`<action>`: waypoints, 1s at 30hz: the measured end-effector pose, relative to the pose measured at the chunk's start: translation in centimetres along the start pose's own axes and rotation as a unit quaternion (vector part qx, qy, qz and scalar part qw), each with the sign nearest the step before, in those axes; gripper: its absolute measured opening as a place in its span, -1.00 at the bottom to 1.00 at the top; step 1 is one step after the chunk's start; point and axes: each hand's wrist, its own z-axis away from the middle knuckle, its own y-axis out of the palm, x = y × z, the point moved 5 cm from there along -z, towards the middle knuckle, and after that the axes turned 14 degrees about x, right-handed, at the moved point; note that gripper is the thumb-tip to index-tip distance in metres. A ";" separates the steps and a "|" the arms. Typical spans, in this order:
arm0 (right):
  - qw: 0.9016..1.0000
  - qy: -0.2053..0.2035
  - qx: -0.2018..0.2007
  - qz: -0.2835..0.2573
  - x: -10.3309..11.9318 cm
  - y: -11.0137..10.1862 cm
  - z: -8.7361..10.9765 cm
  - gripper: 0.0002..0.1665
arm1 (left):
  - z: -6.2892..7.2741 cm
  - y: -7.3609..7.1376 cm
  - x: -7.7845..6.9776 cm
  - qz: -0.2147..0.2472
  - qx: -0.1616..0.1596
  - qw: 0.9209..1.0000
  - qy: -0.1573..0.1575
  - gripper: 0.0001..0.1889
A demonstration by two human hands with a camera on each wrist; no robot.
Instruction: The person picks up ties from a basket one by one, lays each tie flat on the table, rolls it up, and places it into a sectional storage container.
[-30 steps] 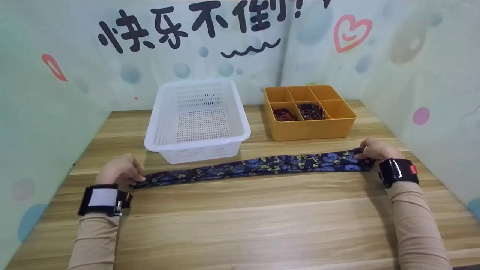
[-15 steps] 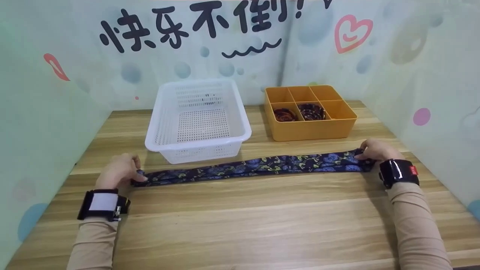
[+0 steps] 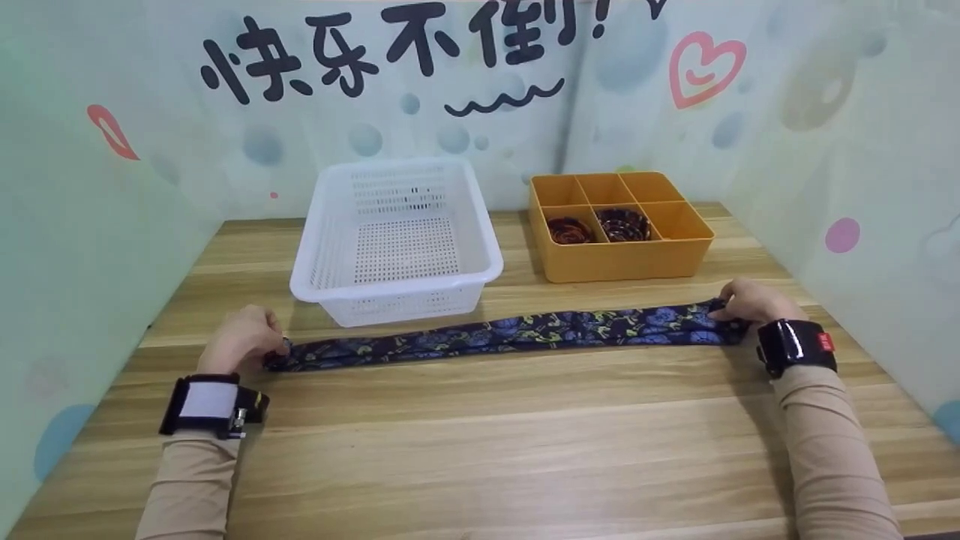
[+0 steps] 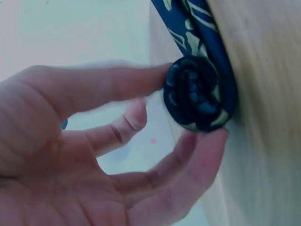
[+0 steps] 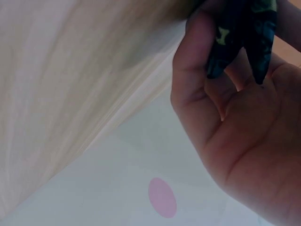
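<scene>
A long dark blue strip of floral cloth (image 3: 525,334), like a narrow scarf or necktie, lies across the table. At its left end my left hand (image 3: 241,340) pinches a small coil. In the left wrist view the thumb and fingers hold this rolled end (image 4: 195,96) from opposite sides, just off the wood. At the other end of the strip, my right hand (image 3: 759,300) grips the cloth near the table. Two pointed cloth tips (image 5: 261,52) hang within the right hand's fingers in the right wrist view; part of its grip is hidden.
A white perforated basket (image 3: 397,289) stands behind the strip, left of centre. To its right is a yellow divided box (image 3: 626,260), with a reddish-brown coil (image 3: 570,230) and a dark patterned coil (image 3: 624,224) in two front compartments. Printed walls enclose the table (image 3: 480,450).
My left fingers have shifted on the strip's left end, which has turned from flat to curled up into a small roll. The right hand keeps its place.
</scene>
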 end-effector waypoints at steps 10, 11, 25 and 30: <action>1.000 0.007 0.006 -0.013 0.1 0.1 -0.1 -0.50 | -0.5 0.8 -1.6 -0.012 -0.006 0.998 0.055 -0.72; 1.000 0.009 0.006 -0.012 0.1 0.1 -0.1 -0.50 | -0.5 0.9 -1.7 -0.017 -0.002 0.998 0.056 -0.69; 1.000 0.021 0.002 0.005 -0.1 0.0 0.1 -0.46 | -0.5 0.9 -1.5 -0.047 0.067 0.994 0.076 -0.45; 1.000 0.018 0.004 -0.002 0.0 0.0 0.1 -0.49 | -0.5 0.7 -1.0 -0.042 0.021 0.992 0.120 -0.47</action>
